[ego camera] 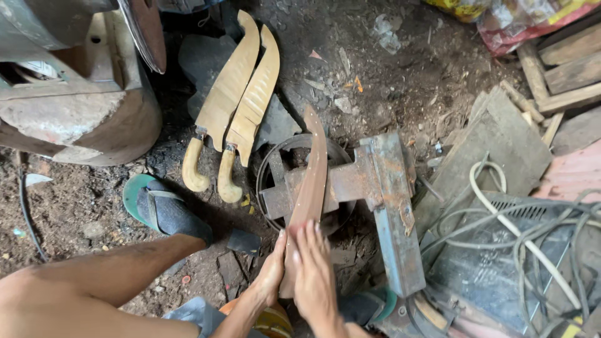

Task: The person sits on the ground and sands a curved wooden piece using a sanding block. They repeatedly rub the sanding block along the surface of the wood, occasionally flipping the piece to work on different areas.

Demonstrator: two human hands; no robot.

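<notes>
Rust-brown steel, a long curved blade, is lying across the rusty metal vise that is sitting on the dirt floor. Both hands are pressing flat against the blade's near end, the left hand on its left edge and the right hand laid over its face, fingers stretched out and close together rather than curled around it. Two finished knives with pale wooden handles are lying side by side on the floor beyond. A foot in a green sandal is resting at left, and tangled cables are lying at right.
</notes>
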